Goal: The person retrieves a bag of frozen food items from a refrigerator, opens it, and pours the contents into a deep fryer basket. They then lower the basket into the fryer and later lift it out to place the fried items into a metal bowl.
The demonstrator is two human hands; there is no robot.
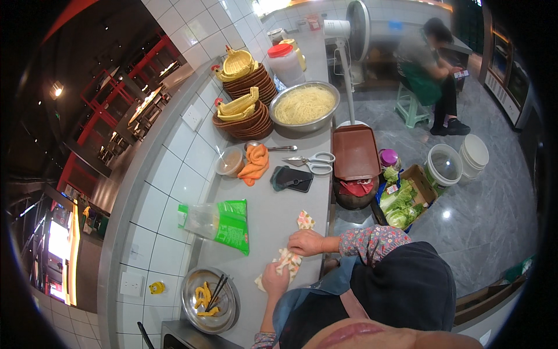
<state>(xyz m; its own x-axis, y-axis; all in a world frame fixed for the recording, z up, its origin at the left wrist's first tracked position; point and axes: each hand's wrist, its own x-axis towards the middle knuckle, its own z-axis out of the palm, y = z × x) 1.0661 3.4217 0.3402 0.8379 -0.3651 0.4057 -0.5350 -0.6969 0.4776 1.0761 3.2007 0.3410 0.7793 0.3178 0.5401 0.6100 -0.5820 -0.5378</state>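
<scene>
A patterned cloth in white, orange and green lies bunched on the grey counter. My left hand grips its lower part, thumb on top. Farther up the cloth, my right hand closes over it with bent fingers, and one end sticks out beyond the knuckles. To the left of my hands is a green and clear plastic bag. Nearer the wall, a steel bowl holds several yellow strips and black chopsticks.
Farther along the counter are a black phone, scissors, an orange cloth, a lidded tub, a noodle bowl and stacked baskets. On the floor side stand a lettuce box, a bucket, a fan and a seated person.
</scene>
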